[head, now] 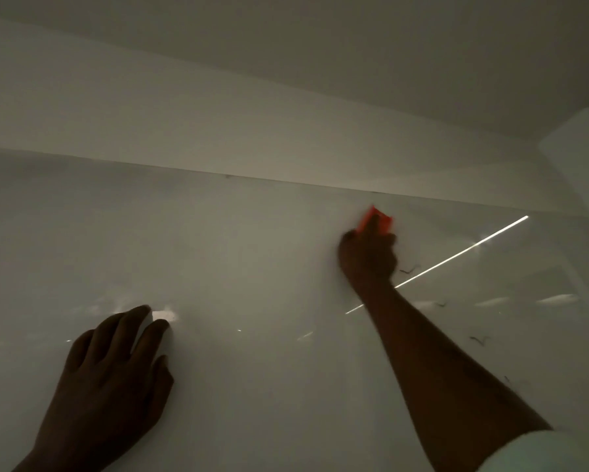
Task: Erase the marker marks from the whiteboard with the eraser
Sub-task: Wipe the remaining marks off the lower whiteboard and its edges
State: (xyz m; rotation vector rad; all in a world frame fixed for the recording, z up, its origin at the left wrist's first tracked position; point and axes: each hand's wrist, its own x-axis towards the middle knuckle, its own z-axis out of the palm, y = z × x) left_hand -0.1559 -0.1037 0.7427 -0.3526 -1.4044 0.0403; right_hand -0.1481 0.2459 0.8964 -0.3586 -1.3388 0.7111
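Note:
A glossy whiteboard point(252, 260) fills the lower part of the dim view. My right hand point(368, 257) is shut on an orange-red eraser point(380, 219) and presses it against the board just below the board's top edge. It is blurred. Small dark marker marks show to the right of that hand point(408, 270), further right point(441, 304) and lower down point(479, 339). My left hand point(112, 373) lies flat on the board at lower left, fingers spread, holding nothing.
Above the board runs a plain white wall point(218, 131) and the ceiling point(354, 46). A bright diagonal light streak point(463, 252) reflects on the board at right. A wall corner point(579, 158) stands at far right. A white sleeve point(552, 451) shows at bottom right.

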